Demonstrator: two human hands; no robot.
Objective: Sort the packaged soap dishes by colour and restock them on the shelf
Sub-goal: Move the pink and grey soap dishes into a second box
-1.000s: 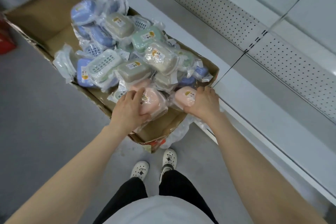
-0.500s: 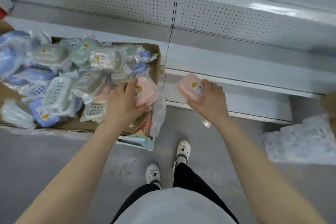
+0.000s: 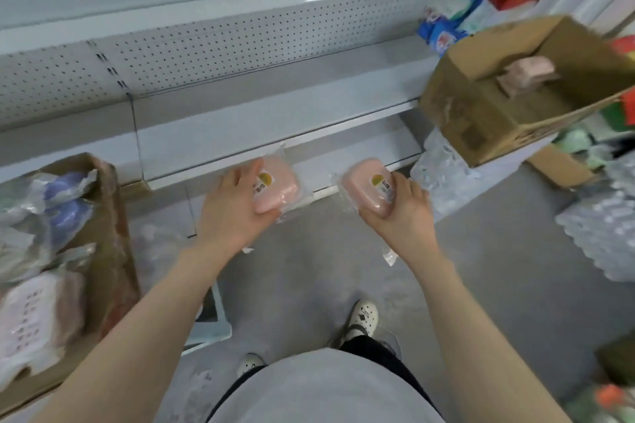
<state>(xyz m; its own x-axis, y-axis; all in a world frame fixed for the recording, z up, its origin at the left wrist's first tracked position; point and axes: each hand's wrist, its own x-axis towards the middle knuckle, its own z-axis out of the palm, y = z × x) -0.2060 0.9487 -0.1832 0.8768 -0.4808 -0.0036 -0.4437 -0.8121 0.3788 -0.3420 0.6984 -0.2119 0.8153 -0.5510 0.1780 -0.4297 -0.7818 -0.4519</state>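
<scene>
My left hand (image 3: 233,213) grips a pink soap dish in clear wrap (image 3: 278,187), with a yellow label on top. My right hand (image 3: 403,209) grips a second pink packaged soap dish (image 3: 366,184). Both are held side by side above the floor, just in front of the white shelf's lower ledge (image 3: 275,120). The cardboard box of mixed soap dishes (image 3: 113,216) is at the left edge, with blue and pale packs showing. A second cardboard box (image 3: 481,113) at the right holds a pink pack (image 3: 529,72).
White pegboard backing (image 3: 206,51) runs behind the shelf. Clear plastic-wrapped bundles (image 3: 443,168) lie on the grey floor to the right, beside more goods. Blue and red packets (image 3: 453,21) fill the shelf at the upper right. My white shoes (image 3: 360,319) stand below.
Both hands lifted the pink soap dishes out of the left box and carried them rightward in front of the shelf. My view turned right, bringing the second box into sight.
</scene>
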